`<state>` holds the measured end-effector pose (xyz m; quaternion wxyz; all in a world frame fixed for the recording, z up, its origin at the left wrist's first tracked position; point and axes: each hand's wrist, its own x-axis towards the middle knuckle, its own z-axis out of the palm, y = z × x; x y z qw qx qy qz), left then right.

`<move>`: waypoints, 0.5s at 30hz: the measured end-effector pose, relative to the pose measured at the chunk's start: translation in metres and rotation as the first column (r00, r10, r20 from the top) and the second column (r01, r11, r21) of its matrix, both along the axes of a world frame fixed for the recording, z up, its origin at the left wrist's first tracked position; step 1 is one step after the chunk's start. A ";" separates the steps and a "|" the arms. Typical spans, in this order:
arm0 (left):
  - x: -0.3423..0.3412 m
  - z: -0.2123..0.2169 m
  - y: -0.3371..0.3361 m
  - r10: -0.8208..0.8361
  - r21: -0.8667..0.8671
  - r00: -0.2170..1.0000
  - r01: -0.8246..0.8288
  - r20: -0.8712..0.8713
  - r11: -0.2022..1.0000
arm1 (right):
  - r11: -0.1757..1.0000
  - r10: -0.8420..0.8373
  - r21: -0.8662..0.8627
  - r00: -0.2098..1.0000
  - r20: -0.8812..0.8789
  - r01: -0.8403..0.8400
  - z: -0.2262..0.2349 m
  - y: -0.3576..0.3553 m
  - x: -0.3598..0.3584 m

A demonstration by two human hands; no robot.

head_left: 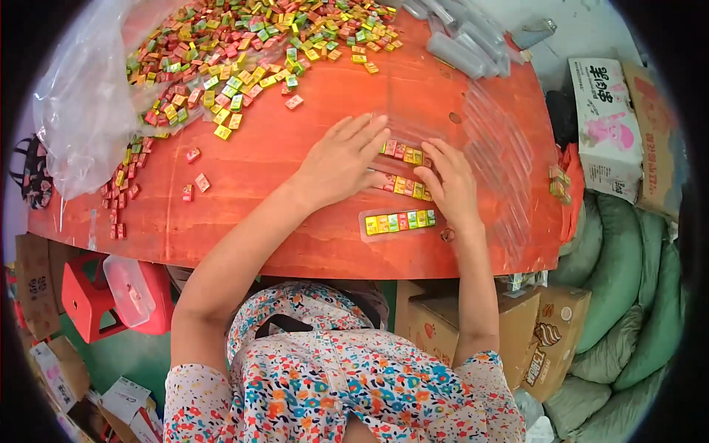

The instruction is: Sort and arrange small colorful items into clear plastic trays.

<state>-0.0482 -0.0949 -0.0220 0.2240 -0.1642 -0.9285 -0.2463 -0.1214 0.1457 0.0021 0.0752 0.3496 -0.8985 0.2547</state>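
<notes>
In the middle of the table my left hand (pixel 343 156) lies with fingers stretched out, at the left ends of two short rows of small coloured boxes. My right hand (pixel 452 183) curls at their right ends, thumb and forefinger around the end of the upper row (pixel 402 153). The lower row (pixel 405 187) runs just below it, beside my right thumb. Both rows seem to sit in clear plastic trays, partly hidden by my hands. Nearer to me a clear tray (pixel 364 227) holds another row of yellow, red and green boxes (pixel 402 221).
A heap of loose small boxes (pixel 244 55) covers the far left, beside a clear plastic bag (pixel 85 111). Clear trays (pixel 498 162) lie overlapped at right; clear containers (pixel 465 52) are piled far right. Cartons (pixel 607 125), green sacks (pixel 624 258) and a red stool (pixel 88 295) surround the table.
</notes>
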 end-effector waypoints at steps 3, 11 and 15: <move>0.002 -0.002 0.005 -0.037 -0.115 0.998 0.032 -0.044 0.993 | 0.997 0.058 0.053 0.988 -0.146 -0.051 -0.006 0.002 0.004; 0.003 -0.014 0.017 -0.070 -0.215 0.992 0.091 0.101 0.972 | 0.922 0.242 0.314 0.970 -0.014 -0.226 -0.016 -0.015 0.014; 0.004 -0.024 0.020 -0.064 -0.130 0.997 0.069 0.040 0.989 | 0.896 0.241 0.383 0.970 0.004 -0.225 -0.011 -0.018 0.019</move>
